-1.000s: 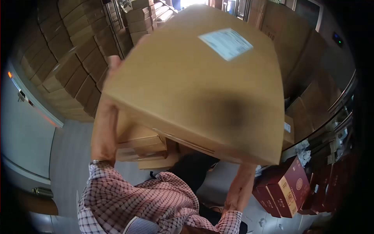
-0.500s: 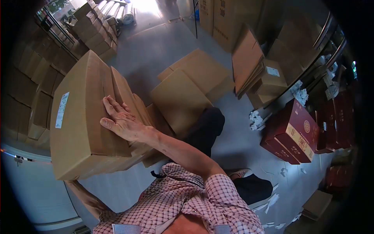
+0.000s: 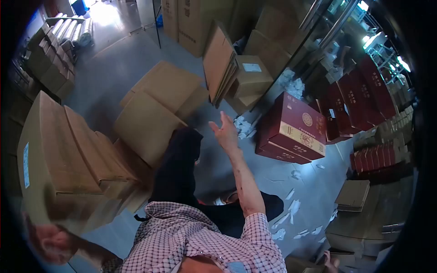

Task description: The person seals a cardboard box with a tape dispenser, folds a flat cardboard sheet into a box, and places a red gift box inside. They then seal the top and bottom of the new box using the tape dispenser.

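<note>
My right hand (image 3: 226, 133) is held out over the floor with nothing in it, thumb and fingers apart. Close beyond it lie crumpled white paper scraps (image 3: 244, 128), and a dark red carton (image 3: 293, 123) with a gold band is to its right. Smeared by motion, my left hand (image 3: 51, 241) is low at the left, near the bottom edge of a big cardboard box (image 3: 38, 157) that bears a white label. More brown cardboard (image 3: 79, 141) leans against this box's right side.
Open cardboard boxes (image 3: 148, 123) stand in front of my legs. Flattened cardboard (image 3: 218, 61) leans beside a labelled box (image 3: 249, 75). More red cartons (image 3: 359, 98) are stacked at the right, behind a metal rail. Paper strips (image 3: 293, 210) litter the floor. Another person's hand (image 3: 331, 262) shows at the bottom right.
My right hand has left the big box and swung right, over the floor. My left hand has come out from behind the box's lower edge. The view has turned right.
</note>
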`<state>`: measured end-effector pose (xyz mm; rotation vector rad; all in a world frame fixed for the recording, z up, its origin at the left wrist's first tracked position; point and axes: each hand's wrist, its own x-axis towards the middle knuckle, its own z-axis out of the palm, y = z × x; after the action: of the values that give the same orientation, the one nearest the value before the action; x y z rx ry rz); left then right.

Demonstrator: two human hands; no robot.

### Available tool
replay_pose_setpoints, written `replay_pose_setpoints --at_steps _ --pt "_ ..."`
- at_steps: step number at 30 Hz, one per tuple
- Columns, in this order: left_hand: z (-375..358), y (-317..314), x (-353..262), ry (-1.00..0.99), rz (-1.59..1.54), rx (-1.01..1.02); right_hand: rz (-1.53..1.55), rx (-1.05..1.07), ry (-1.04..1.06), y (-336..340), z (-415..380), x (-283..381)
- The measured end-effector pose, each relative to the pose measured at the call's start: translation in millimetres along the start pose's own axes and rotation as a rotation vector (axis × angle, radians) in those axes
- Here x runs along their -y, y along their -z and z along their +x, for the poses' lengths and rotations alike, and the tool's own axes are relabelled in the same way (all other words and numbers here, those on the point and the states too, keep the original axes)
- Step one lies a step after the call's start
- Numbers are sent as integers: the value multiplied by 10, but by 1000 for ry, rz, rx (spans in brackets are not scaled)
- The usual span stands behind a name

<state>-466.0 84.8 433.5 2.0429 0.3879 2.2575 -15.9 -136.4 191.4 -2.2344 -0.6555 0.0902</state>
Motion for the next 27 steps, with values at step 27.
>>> replay_pose_setpoints --at_steps 27 --pt "-2825 -2571 691 1771 -535 700 -782 -362 298 -201 3995 -557"
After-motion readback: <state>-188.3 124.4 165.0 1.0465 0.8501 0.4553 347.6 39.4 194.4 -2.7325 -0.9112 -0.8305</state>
